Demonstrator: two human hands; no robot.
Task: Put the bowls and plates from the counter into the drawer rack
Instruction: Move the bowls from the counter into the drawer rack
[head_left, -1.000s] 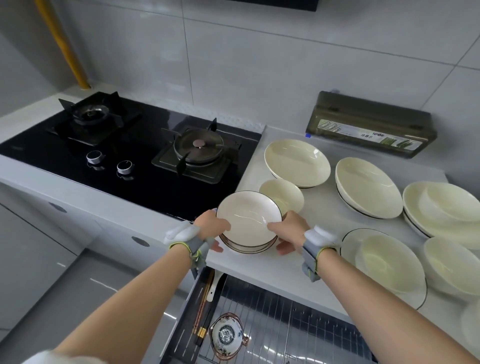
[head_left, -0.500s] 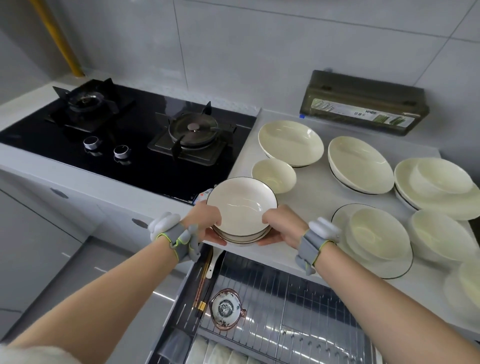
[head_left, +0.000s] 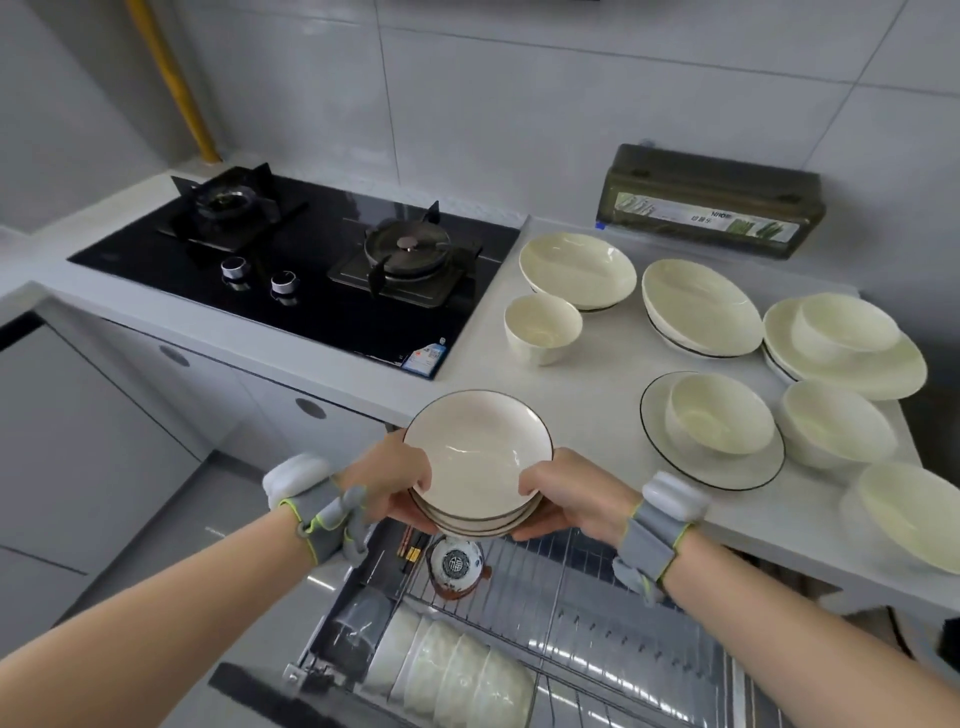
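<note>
Left hand (head_left: 387, 486) and right hand (head_left: 563, 496) gripped stack of dark-rimmed bowls (head_left: 478, 462) by opposite sides | held level above open drawer rack (head_left: 571, 613)

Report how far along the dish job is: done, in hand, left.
Done: a row of white bowls and a patterned bowl sit in the drawer rack. In hand: the left hand and right hand grip a stack of dark-rimmed dishes above the open drawer, not yet racked. Left: most of it; the counter holds a small bowl, a wide bowl and further bowls and plates beside them.
</note>
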